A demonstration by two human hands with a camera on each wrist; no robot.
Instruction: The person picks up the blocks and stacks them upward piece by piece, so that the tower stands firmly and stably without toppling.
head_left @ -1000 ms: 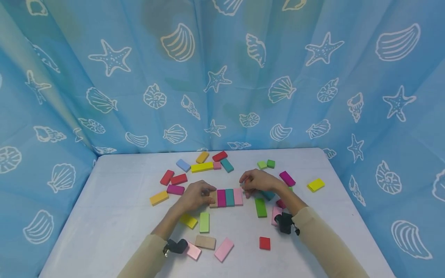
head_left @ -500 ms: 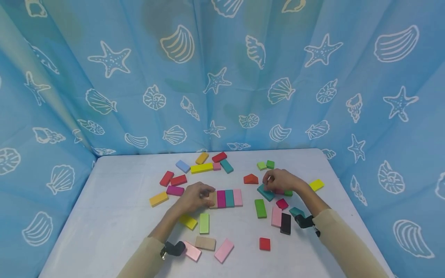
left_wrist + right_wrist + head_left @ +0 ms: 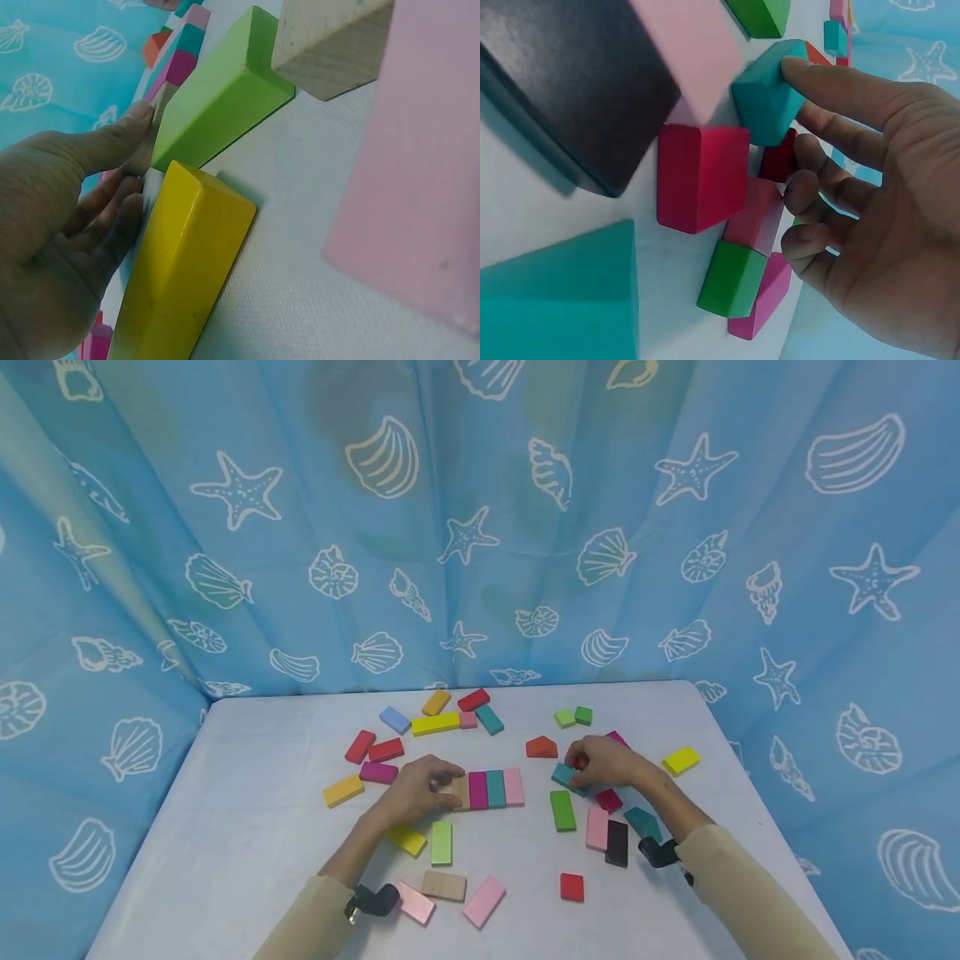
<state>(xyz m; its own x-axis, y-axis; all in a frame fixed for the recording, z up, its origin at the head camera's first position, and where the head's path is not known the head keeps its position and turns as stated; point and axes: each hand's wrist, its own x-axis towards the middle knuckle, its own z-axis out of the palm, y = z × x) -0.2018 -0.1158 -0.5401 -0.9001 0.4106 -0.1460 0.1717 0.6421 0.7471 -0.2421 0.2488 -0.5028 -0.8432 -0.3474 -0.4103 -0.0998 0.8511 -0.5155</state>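
Right hand (image 3: 606,762): pinching a teal block (image 3: 567,778), thumb on one side and a finger reaching round behind, the other fingers curling just beside it.
Left hand (image 3: 418,789): pinching a bare wooden block (image 3: 461,787) lengthwise, thumb at the near end, finger at the far end.
Why those grips: guessing here, but holding the end piece is probably stopping the row from sliding, and the light thumb-and-finger hold is leaving plenty of the teal one uncovered for turning it.
Row: the wooden one is lying against a magenta block (image 3: 477,791), then a teal neighbour (image 3: 496,789), then a pale pink block (image 3: 513,787), long sides touching so the line is staying neat.
Teal block's looks: showing smooth, even paint with flat faces and softened edges; it's sitting at a slant, right of the row and apart from it.
Poor view: the hand is covering part of it, so I can't tell if it's touching the worktop (image 3: 225,827).
Near the left: a light green block (image 3: 442,842) and a yellow block (image 3: 407,839) are lying loose.
Near the right: a crimson block (image 3: 705,176) is resting beside the grip, a black block (image 3: 617,843) farther toward the person.
Backdrop: a blue shell-print curtain (image 3: 465,585) is hanging behind.
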